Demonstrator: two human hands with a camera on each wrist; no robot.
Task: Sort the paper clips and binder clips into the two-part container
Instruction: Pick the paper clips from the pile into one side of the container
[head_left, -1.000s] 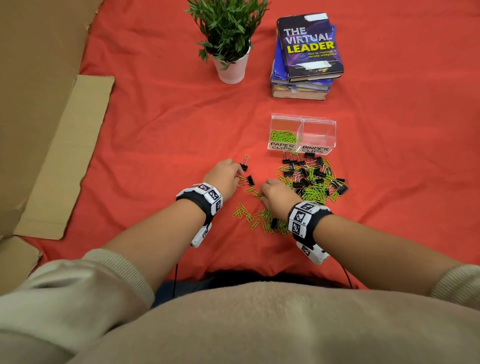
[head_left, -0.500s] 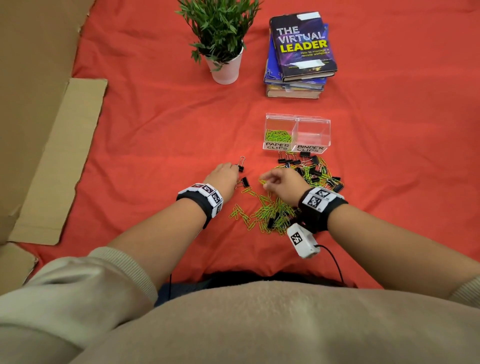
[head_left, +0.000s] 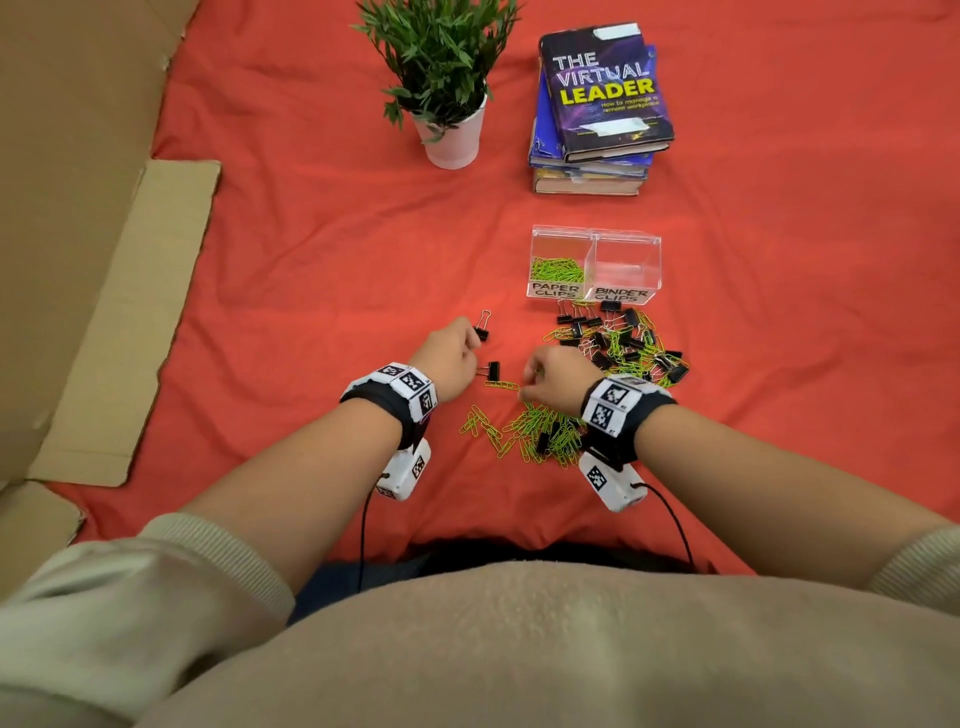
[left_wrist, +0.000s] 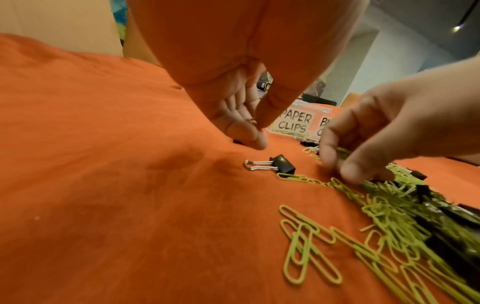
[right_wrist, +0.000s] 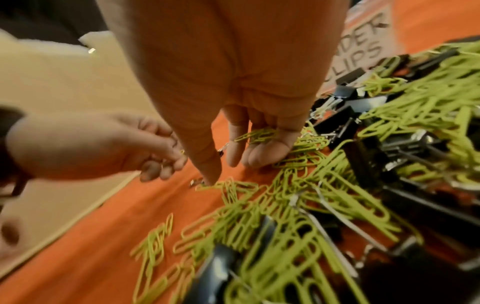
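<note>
The left hand (head_left: 451, 358) is pinching a small black binder clip (head_left: 481, 332) against the orange cloth (head_left: 311, 291). The right hand (head_left: 558, 378) is clutching a bunch of green paper clips (right_wrist: 259, 134) in curled fingers.

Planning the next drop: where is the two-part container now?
In the head view, the two-part container sits right of centre on the red cloth, between the book stack and the clip pile.

The container (head_left: 596, 266) sits at centre. The plant (head_left: 448, 83) stands at its 11 o'clock, the books (head_left: 597, 111) at 12. The clip pile (head_left: 613, 345) lies at 6, touching its front; cardboard (head_left: 119, 322) lies at 9.
</note>
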